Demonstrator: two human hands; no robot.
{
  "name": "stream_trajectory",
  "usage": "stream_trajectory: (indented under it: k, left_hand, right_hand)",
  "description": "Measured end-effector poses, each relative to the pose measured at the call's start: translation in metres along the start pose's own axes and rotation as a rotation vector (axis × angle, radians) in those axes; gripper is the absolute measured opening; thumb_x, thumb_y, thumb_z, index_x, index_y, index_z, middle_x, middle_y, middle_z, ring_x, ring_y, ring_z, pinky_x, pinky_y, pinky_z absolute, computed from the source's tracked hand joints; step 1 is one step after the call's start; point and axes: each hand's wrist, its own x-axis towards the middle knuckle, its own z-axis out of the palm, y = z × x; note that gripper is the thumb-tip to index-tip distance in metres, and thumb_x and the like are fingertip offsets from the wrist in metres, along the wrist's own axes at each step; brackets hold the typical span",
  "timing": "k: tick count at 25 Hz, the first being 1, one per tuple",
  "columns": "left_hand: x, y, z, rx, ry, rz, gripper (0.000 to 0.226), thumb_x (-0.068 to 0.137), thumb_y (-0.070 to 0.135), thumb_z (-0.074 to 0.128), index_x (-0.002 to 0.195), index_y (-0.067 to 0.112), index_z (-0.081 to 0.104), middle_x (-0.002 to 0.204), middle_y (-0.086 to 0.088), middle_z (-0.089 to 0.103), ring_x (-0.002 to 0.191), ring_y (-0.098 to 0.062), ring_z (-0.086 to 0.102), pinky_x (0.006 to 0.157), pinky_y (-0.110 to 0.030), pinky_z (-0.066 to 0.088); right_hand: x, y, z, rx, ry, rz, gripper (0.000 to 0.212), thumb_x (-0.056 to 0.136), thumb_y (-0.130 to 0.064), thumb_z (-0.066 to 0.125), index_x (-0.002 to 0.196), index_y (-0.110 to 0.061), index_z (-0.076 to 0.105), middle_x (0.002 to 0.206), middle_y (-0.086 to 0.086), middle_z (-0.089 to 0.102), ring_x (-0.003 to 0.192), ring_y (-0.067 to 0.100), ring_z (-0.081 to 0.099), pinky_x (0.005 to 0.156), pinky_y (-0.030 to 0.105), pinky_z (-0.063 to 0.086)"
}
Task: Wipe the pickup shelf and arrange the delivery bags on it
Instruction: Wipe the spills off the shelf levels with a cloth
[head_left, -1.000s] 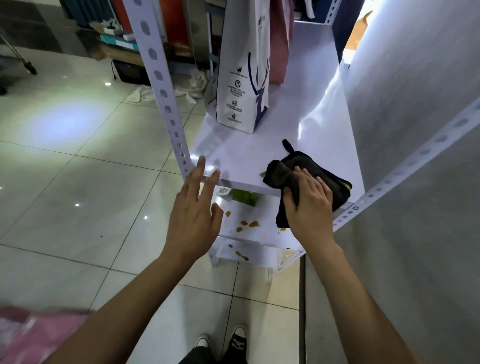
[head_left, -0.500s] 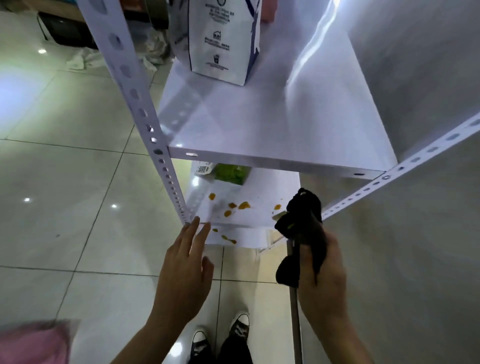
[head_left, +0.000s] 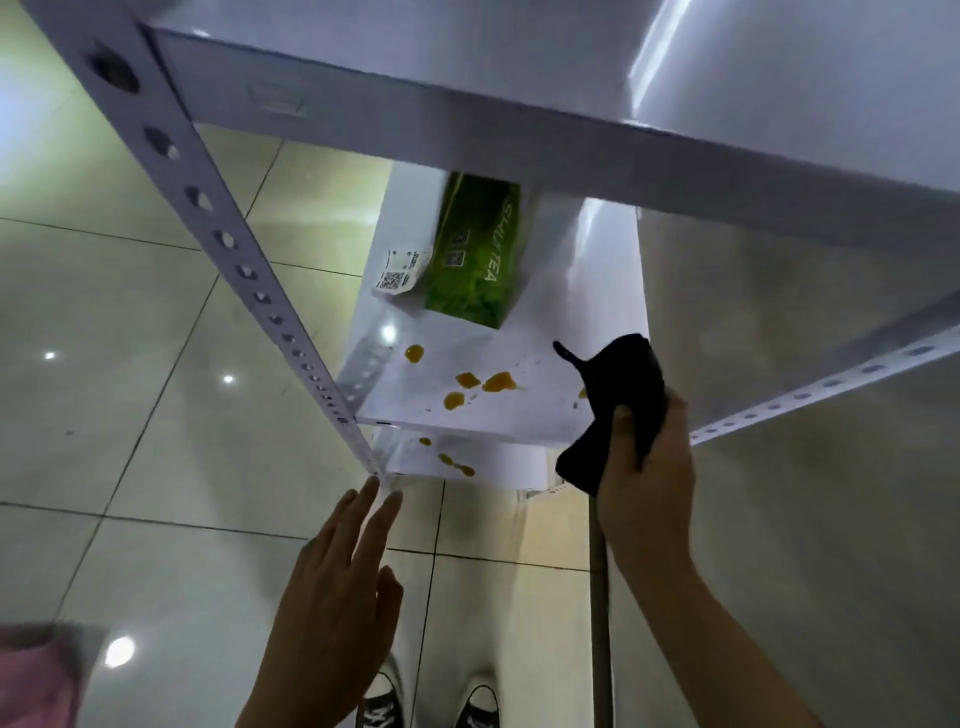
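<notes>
Below the upper shelf (head_left: 519, 130), at the front edge of the stained lower shelf (head_left: 467, 358), the right hand (head_left: 647, 467) is gripping the black cloth (head_left: 623, 395) in a closed fist, the fabric bunching out above and below the curled fingers. A second ago this cloth was being pressed flat on the upper shelf beside a white delivery bag; it is now being carried down a level, and the view is dropping with it, so that the white bag is passing out of sight. This suggests that wiping of the top surface is judged finished and that the lower shelf is being taken next, where several orange spill spots (head_left: 480, 384) are lying near the front edge, just left of the cloth. A green tea bag (head_left: 475, 260) with a white receipt label (head_left: 400, 273) is standing further back on the same shelf, apart from the spots, and will probably need shifting or wiping around. More orange drips (head_left: 452, 462) are showing on the lowest shelf (head_left: 493, 462) beneath. The left hand (head_left: 332, 613) is reaching forward with fingers straight and held together, holding nothing, its fingertips (head_left: 371, 488) arriving at the foot of the perforated upright post (head_left: 249, 270); whether they are touching it cannot be told. Both forearms are extending downward and forward over the tiled floor (head_left: 130, 364).
</notes>
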Motion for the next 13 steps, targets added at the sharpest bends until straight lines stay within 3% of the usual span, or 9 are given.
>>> stream_trajectory:
  k: [2,4,7,10,13]
  left_hand:
    - [0.022,-0.003,0.007,0.011,0.035,-0.001,0.083,0.074,0.003,0.078,0.148,0.012,0.043,0.157,-0.012,0.037,0.138,-0.033,0.045,0.101,-0.041,0.042]
    - [0.042,-0.008,0.014,0.056,0.064,0.009,0.085,0.073,0.004,0.077,0.149,0.009,0.039,0.156,-0.016,0.037,0.138,-0.036,0.044,0.101,-0.046,0.045]
    - [0.061,-0.021,0.025,0.128,0.052,-0.022,0.09,0.08,0.011,0.072,0.156,0.01,0.024,0.163,-0.015,0.02,0.148,-0.033,0.027,0.108,-0.044,0.039]
    - [0.063,-0.032,0.034,0.154,0.004,-0.068,0.092,0.088,0.02,0.065,0.158,0.014,0.005,0.166,-0.006,-0.001,0.152,-0.026,0.006,0.117,-0.041,0.029]
    - [0.064,-0.035,0.034,0.156,-0.009,-0.073,0.092,0.089,0.024,0.063,0.157,0.016,0.003,0.166,-0.003,-0.001,0.153,-0.026,0.007,0.118,-0.04,0.027]
  right_hand:
    - [0.035,0.014,0.014,-0.221,0.02,-0.169,0.037,0.102,-0.018,0.047,0.139,-0.019,0.051,0.125,0.004,0.061,0.109,0.022,0.061,0.092,0.033,0.05]
    - [0.068,0.035,0.033,-0.465,-0.068,-0.151,0.044,0.1,-0.015,0.047,0.144,-0.013,0.049,0.14,0.014,0.055,0.125,0.036,0.053,0.102,0.052,0.043]
    - [0.076,0.059,0.056,-0.721,-0.275,-0.07,0.053,0.1,-0.021,0.048,0.152,-0.015,0.04,0.159,0.012,0.036,0.146,0.033,0.034,0.116,0.05,0.029]
    - [0.045,0.064,0.066,-0.66,-0.356,-0.288,0.052,0.101,-0.025,0.052,0.152,-0.017,0.042,0.16,0.008,0.036,0.148,0.03,0.032,0.118,0.049,0.03]
    - [-0.001,0.059,0.082,-0.567,-0.45,-0.404,0.05,0.102,-0.031,0.05,0.151,-0.021,0.044,0.159,0.004,0.038,0.148,0.024,0.032,0.117,0.042,0.03]
